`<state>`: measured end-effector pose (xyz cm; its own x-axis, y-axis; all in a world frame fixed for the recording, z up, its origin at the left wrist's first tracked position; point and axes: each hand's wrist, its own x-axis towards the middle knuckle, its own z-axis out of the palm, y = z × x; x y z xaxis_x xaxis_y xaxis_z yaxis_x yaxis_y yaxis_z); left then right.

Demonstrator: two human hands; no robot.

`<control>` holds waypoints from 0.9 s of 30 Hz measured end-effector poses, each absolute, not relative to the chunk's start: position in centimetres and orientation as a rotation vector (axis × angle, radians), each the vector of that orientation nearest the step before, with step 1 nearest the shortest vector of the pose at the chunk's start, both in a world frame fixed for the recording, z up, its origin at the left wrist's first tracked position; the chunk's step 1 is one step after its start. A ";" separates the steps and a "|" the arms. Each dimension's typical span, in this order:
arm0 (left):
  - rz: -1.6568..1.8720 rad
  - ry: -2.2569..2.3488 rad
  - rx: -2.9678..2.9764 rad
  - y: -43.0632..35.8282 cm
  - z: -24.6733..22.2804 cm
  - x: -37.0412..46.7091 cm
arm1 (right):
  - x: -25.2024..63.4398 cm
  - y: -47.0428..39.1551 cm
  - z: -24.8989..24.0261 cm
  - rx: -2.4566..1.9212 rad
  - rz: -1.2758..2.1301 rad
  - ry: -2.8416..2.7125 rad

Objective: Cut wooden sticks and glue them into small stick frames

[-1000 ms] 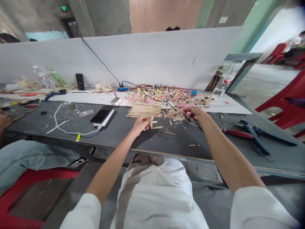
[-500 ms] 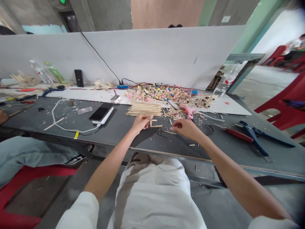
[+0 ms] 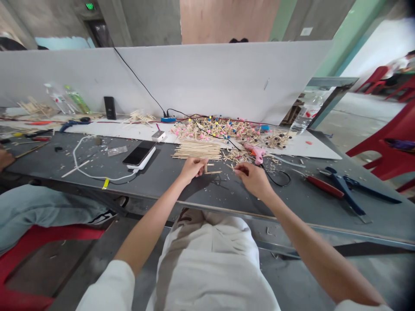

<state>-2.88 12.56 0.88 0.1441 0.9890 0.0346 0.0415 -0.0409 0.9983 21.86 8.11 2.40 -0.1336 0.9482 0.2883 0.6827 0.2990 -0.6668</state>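
Note:
My left hand [image 3: 192,169] is closed on a small frame of glued wooden sticks [image 3: 212,169], just in front of a stack of long thin sticks [image 3: 196,150]. To its right, my right hand [image 3: 249,174] pinches a short wooden stick [image 3: 231,167] between thumb and fingers. Behind that hand lies a pink glue gun [image 3: 257,154], beside a scatter of short stick pieces [image 3: 236,155]. A heap of sticks with coloured round tips [image 3: 223,128] rests on a white board further back.
Left of the sticks are a phone on a white power bank [image 3: 139,154] and a looped white cable [image 3: 75,156]. Red-handled tool [image 3: 325,186] and blue cutters [image 3: 346,190] lie at the right. Bottles stand at the back; another person's hand [image 3: 5,159] shows at far left.
My right hand has picked up a short stick from the table and shifted slightly. My left hand stays at the stick frame.

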 end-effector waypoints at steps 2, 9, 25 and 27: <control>1.113 1.111 1.339 12.5 1.0 -2.8 | 21.3 7.8 2.3 -1.378 0.634 -1.782; 1.146 1.128 1.450 12.5 0.9 -2.9 | 20.2 9.1 2.2 -1.303 0.858 -1.671; 1.227 1.070 1.640 12.6 1.0 -2.8 | 21.6 11.0 0.5 -1.558 0.286 -1.859; 1.231 1.063 1.642 12.5 1.0 -2.8 | 21.6 11.0 0.7 -1.570 0.289 -1.900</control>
<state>-2.79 12.54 0.99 0.1704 0.9405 0.2940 0.1540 -0.3202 0.9348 21.56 10.96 0.68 -0.0738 0.9384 0.3376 0.7956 0.2595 -0.5474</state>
